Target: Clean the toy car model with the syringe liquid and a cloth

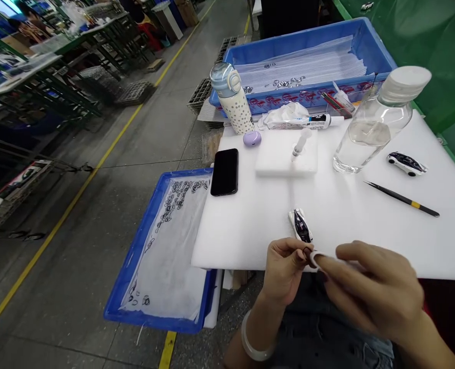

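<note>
My left hand (284, 269) and my right hand (369, 287) meet at the near edge of the white foam board (335, 225). Both pinch a small white piece (315, 258) between their fingertips; I cannot make out what it is. Just beyond the fingers a small white toy car (300, 225) with a dark roof lies on the board. A second toy car (406, 164) rests at the right, past a pair of black tweezers (402, 199).
A black phone (224, 172), a white block (287, 154) with a small dropper, a clear bottle (373, 128) and a dotted water bottle (233, 100) stand further back. Blue trays (135, 256) (308, 38) hold sheets of small parts, at left and behind.
</note>
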A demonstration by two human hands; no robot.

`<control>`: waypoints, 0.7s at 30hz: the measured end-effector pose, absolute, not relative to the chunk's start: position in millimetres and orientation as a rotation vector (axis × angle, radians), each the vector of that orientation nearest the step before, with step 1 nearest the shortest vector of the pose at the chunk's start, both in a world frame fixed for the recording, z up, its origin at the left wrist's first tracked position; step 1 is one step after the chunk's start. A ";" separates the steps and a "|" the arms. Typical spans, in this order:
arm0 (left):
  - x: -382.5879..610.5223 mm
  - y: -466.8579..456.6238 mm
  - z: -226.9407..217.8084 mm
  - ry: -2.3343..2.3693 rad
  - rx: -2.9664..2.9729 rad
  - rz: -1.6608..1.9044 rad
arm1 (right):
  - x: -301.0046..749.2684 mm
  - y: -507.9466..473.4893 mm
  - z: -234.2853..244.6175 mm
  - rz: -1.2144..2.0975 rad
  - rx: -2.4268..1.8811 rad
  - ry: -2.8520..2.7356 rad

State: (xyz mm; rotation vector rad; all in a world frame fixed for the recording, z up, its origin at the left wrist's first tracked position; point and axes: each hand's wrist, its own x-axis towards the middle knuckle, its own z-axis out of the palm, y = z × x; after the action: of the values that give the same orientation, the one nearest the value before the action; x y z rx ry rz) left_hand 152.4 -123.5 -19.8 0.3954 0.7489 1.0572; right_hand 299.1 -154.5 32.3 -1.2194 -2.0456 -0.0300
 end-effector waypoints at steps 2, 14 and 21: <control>152.5 -123.1 -19.0 0.714 0.396 1.038 | 302.4 -155.6 33.8 -0.030 -1.250 -2.008; 134.8 -118.8 -17.4 0.870 0.958 1.149 | 324.4 -146.9 29.5 0.368 -1.347 -1.681; 128.8 -106.4 -20.9 1.362 2.077 1.233 | 313.1 -126.5 -4.3 0.552 -1.601 -1.703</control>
State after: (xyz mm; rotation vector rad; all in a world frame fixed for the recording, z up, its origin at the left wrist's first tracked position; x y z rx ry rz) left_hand 128.8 -106.4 -20.9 2.0773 1.3624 1.2335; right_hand 313.1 -126.5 -4.3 -1.6008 -1.7032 0.5516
